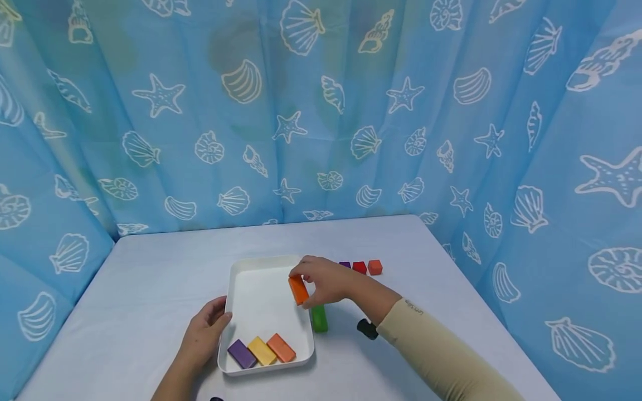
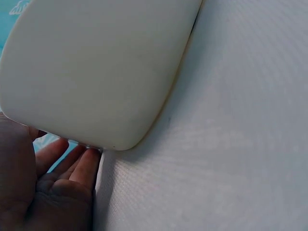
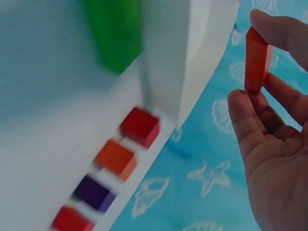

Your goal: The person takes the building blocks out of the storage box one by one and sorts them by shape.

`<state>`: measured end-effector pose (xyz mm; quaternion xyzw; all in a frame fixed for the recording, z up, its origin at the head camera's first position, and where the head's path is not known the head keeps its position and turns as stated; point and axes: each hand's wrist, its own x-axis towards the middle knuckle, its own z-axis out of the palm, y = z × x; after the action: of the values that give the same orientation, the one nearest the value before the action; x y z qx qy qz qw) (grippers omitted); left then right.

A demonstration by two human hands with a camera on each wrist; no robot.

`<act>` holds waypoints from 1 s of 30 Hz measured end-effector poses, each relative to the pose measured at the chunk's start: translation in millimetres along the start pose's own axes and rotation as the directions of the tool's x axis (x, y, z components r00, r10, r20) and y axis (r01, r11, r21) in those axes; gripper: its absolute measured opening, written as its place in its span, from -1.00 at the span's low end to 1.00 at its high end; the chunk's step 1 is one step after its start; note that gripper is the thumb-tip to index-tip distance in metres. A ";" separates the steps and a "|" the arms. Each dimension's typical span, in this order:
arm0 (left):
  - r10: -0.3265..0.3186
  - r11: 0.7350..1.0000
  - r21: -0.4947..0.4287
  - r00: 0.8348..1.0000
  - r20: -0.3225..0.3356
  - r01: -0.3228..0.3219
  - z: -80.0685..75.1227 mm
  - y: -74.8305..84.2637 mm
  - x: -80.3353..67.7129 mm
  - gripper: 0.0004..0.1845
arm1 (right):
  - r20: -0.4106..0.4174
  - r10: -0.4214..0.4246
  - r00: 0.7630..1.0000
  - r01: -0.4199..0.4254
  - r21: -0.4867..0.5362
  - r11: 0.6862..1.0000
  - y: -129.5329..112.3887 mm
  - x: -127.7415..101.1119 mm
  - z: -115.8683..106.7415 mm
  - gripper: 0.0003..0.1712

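My right hand [image 1: 326, 281] pinches an orange rectangular block [image 1: 298, 290] between thumb and fingers, above the right side of a white tray [image 1: 261, 312]. In the right wrist view the orange block [image 3: 256, 60] is tilted upright between thumb and fingertips. My left hand [image 1: 203, 334] grips the tray's left rim, its thumb at the edge; in the left wrist view its fingers touch the outer wall of the tray [image 2: 96, 72]. Along the tray's near end lie a purple block [image 1: 242, 354], a yellow block [image 1: 262, 351] and an orange-red block [image 1: 281, 348].
A green block [image 1: 319, 318] lies against the tray's right side. Several small cubes, among them a red cube [image 1: 359, 267] and an orange cube [image 1: 375, 267], stand in a row behind my right forearm. A dark object [image 1: 368, 329] lies beside the right sleeve.
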<state>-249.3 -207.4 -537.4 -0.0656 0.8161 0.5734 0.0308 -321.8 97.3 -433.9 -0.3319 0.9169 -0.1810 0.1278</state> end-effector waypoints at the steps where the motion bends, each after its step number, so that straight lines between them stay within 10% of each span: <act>1: -0.003 1.000 -0.001 1.000 -0.001 0.003 0.0 -0.5 0.3 -0.38 | -0.014 0.012 1.000 -0.012 0.005 1.000 5.5 -6.2 -0.3 -0.22; 11: -0.022 1.000 0.017 1.000 -0.002 0.022 -2.7 1.0 -1.5 -0.38 | -0.049 0.163 0.985 -0.160 0.064 0.985 45.0 -53.7 27.9 -0.26; 30: -0.012 1.000 -0.010 1.000 0.007 0.012 -1.0 -0.1 -1.2 -0.39 | -0.048 0.216 0.975 -0.216 0.013 0.976 60.4 -60.0 53.6 -0.31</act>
<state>-248.0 -208.3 -537.0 -0.0685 0.8125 0.5777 0.0368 -292.0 166.5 -500.6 -0.2252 0.9497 -0.1779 0.1252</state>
